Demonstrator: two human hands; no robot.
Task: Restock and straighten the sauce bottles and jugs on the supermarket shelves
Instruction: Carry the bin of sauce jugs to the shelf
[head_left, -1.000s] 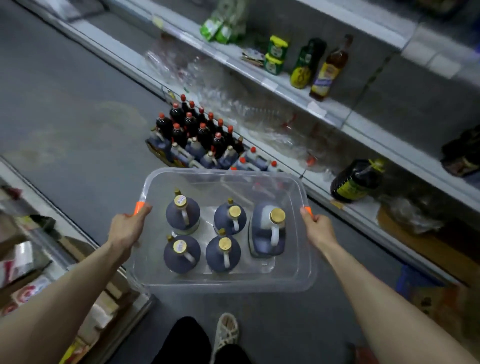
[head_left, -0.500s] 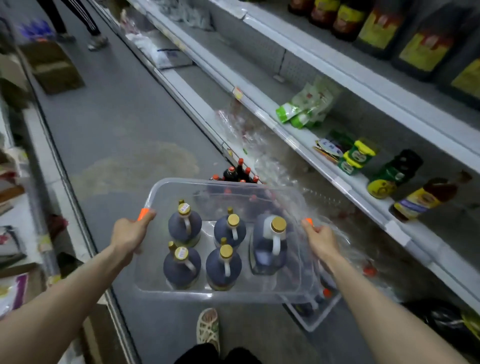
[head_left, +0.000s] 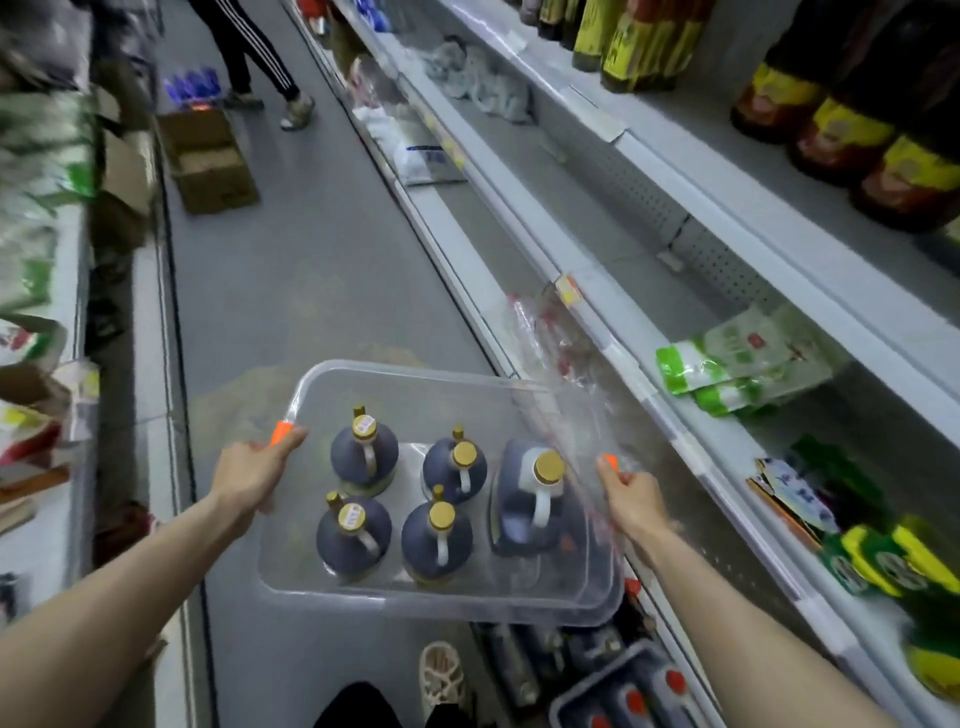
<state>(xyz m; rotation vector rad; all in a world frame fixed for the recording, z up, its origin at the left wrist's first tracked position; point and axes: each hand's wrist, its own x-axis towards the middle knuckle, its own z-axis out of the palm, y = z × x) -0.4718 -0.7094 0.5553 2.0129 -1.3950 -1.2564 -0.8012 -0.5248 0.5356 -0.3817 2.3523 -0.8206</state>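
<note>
I carry a clear plastic bin at waist height over the aisle floor. My left hand grips its left rim by an orange tab, and my right hand grips the right rim by another orange tab. Inside stand several dark sauce jugs with gold caps, plus one larger jug on the right. More dark bottles with yellow labels line the upper right shelf.
White shelving runs along the right, holding green packets and loose plastic wrap. Crates of red-capped bottles sit on the floor by my foot. A cardboard box and a walking person are up the aisle.
The view has risen and swung up the aisle. The bin stays in both hands, now tilted and nearer the right shelving; the floor bottles have slid below it.
</note>
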